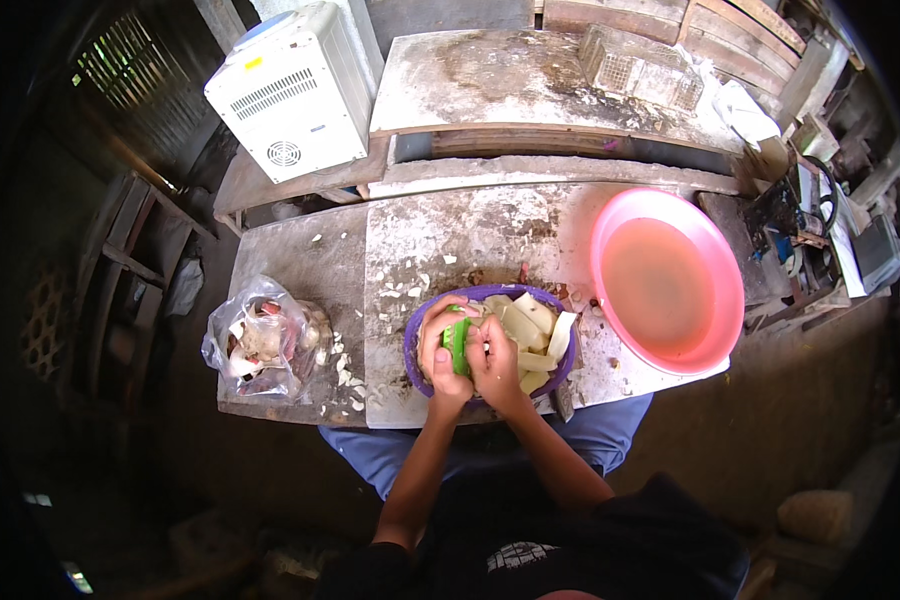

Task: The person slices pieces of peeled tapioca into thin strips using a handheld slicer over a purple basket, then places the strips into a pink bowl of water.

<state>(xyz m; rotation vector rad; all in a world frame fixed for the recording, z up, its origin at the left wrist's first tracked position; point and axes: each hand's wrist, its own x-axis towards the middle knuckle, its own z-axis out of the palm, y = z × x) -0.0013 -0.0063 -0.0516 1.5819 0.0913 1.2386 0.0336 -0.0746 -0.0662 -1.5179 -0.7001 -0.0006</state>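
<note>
A purple oval basin (565, 371) stands on the worn table before me, holding pale peeled root pieces (523, 324). Over its left side, my left hand (444, 352) curls around a bright green plastic tool (456, 346), whose exact kind I cannot tell. My right hand (493, 360) is closed at the tool's right side, its fingertips against it; whether it grips the tool or a small piece is hidden by the fingers.
A pink basin (735, 315) of cloudy water stands at the right. On the left lies a clear plastic bag (259, 341) of peelings, with white scraps (343, 369) beside it. A white appliance (292, 105) and a wire basket (637, 75) stand farther back.
</note>
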